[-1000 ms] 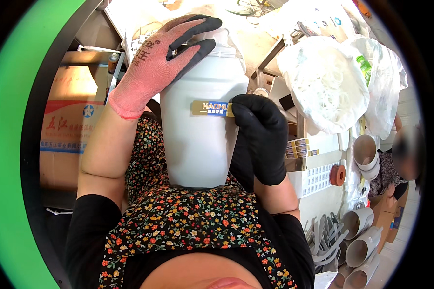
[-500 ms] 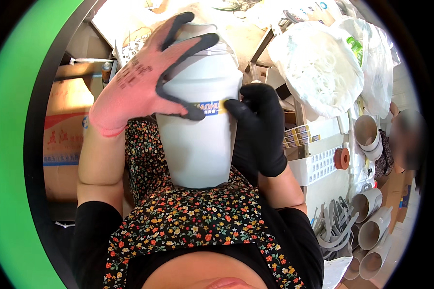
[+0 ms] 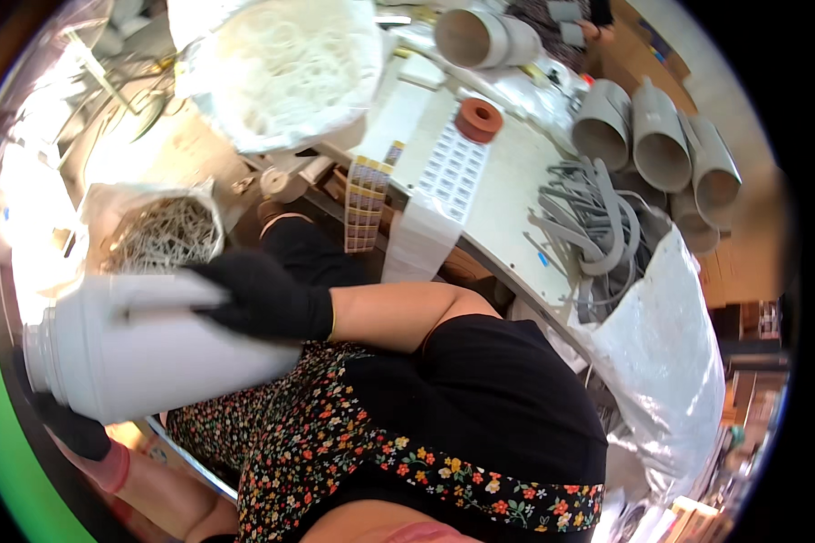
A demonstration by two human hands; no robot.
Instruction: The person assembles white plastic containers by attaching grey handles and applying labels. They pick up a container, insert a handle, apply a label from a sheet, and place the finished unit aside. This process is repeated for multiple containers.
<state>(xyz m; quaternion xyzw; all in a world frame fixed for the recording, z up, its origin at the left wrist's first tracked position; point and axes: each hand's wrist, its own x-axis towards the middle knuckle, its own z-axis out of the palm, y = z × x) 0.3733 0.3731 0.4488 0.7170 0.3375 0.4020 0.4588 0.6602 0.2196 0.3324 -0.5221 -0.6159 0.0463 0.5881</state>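
A large pale grey plastic jug body (image 3: 181, 357) lies tilted on its side across my lap, its stepped, collared end toward the left. My left hand (image 3: 74, 427), in a glove with a dark palm and pink cuff, is wrapped round the underside of that collared end; most of its fingers are hidden. My right hand (image 3: 258, 297), in a black glove, is closed at the jug's upper side. A thin grey strip runs out from its fingers; blur hides whether this is a handle. The jug's coloured label does not show.
A bench (image 3: 516, 237) on the right carries a label sheet (image 3: 453, 167), a brown tape roll (image 3: 478, 120), grey tubes (image 3: 658, 140) and curved grey strips (image 3: 598, 217). White rings fill a bag (image 3: 290, 68); thin grey pieces fill another (image 3: 163, 231). Another person's hand (image 3: 598, 33) shows behind.
My view has turned right. The jug has gone from upright before me to lying tilted at the left. My left hand has shifted underneath its collared end, my right hand onto its upper side.
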